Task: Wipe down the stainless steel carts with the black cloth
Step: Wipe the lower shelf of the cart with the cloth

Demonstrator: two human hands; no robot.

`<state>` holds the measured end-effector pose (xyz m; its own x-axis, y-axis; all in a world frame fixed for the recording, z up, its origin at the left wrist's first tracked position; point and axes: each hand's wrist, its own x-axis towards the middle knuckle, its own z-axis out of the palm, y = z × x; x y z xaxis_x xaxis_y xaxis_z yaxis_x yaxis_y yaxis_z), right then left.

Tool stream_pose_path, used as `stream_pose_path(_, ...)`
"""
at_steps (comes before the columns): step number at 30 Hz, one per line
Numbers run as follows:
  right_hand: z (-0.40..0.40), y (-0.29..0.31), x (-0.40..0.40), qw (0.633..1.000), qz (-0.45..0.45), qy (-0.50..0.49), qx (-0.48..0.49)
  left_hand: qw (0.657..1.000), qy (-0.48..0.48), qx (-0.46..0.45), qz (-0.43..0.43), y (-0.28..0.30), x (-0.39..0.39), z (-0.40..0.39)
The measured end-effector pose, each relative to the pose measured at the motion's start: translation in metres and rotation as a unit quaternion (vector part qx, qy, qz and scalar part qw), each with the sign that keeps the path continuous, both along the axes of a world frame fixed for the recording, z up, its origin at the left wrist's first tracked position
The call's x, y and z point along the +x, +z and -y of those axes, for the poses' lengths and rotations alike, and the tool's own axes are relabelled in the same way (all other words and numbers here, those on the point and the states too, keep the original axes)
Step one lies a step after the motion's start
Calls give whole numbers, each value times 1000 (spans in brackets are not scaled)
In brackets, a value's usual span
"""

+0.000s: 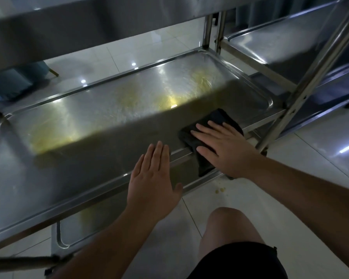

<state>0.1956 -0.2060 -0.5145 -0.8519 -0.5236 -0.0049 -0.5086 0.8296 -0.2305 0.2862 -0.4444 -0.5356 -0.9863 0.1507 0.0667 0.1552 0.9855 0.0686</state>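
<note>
A stainless steel cart's middle shelf [113,109] fills the view, with yellowish smears across its far half. The black cloth [220,119] lies at the shelf's near right corner and drapes over the front rim. My right hand [224,146] presses flat on the cloth with straight fingers. My left hand [153,178] rests flat and open on the shelf's front edge, just left of the cloth, holding nothing.
The cart's upper shelf [89,27] overhangs at the top. A lower shelf [83,224] shows beneath. A second steel cart [290,41] stands at the right, its slanted post [310,77] close to the cloth. Yellow crumbs [220,190] lie on the tiled floor. My knee [230,226] is below.
</note>
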Motion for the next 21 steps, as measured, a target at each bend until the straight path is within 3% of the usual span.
stream_pose_path(5, -40, 2, -41, 994, -12, -108, 7, 1000, -6, -9, 3, 3, 0, 2)
stream_pose_path(11, -96, 2, -115, 967, 56, -239, 67, 1000, 0, -17, 10, 6, 2, 2)
stream_pose_path(21, -91, 14, -198, 975, 23, -210, 71, 1000, 11, -16, -1, 8, 4, -1)
